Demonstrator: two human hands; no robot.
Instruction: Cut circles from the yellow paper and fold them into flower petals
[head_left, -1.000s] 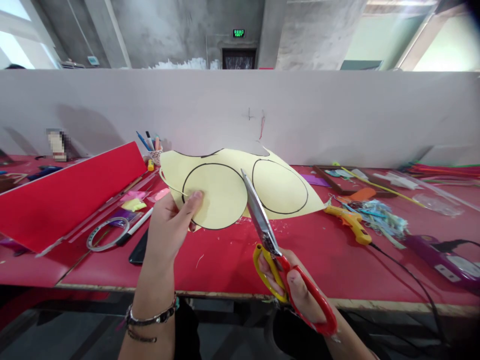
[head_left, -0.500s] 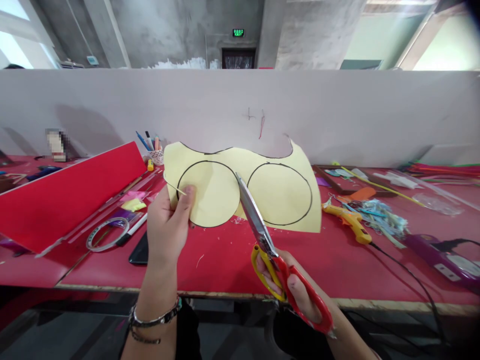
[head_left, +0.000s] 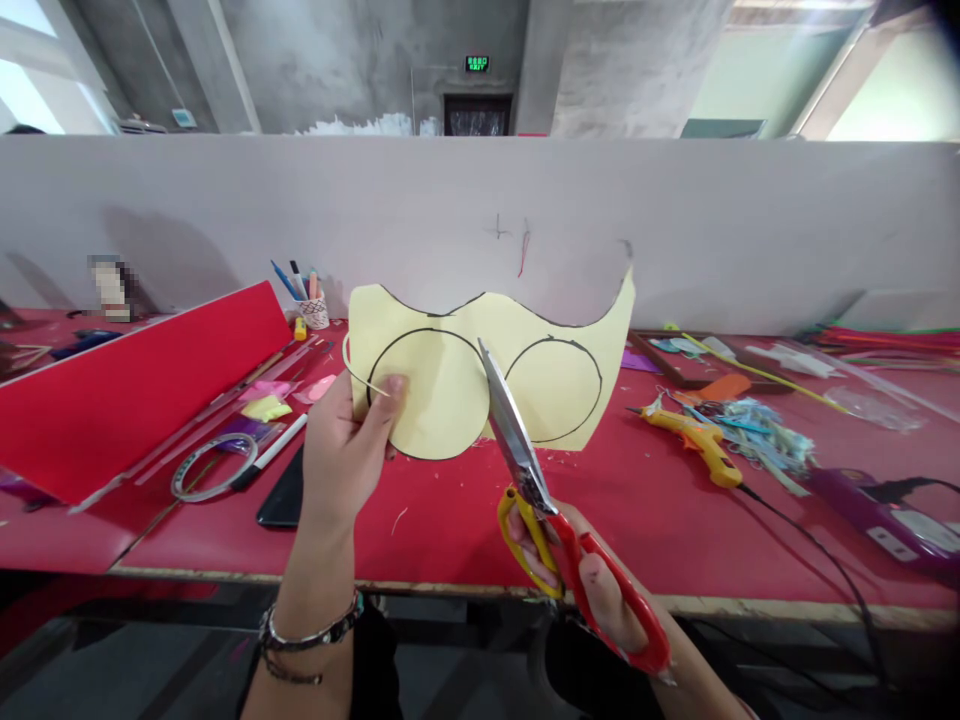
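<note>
Yellow paper: the yellow paper (head_left: 431,400) is held up over the red worktop (head_left: 450,535). Its long way runs from side to side.
Drawn rings: two black rings sit side by side on it. The left ring is nearer the left hand (head_left: 334,455).
Left hand: it pinches the paper's low left part, with the thumb in front. Most of the paper lies up and to the right of this grip.
Right hand: the right hand (head_left: 606,592) is wrapped round the handles of the scissors (head_left: 517,435). The paper lies up and to the left of this grip.
Blades: they lean up and left, by the left ring's right side. I can't tell how far apart they are.
Glue gun: the yellow glue gun (head_left: 699,440) lies right of the paper.
</note>
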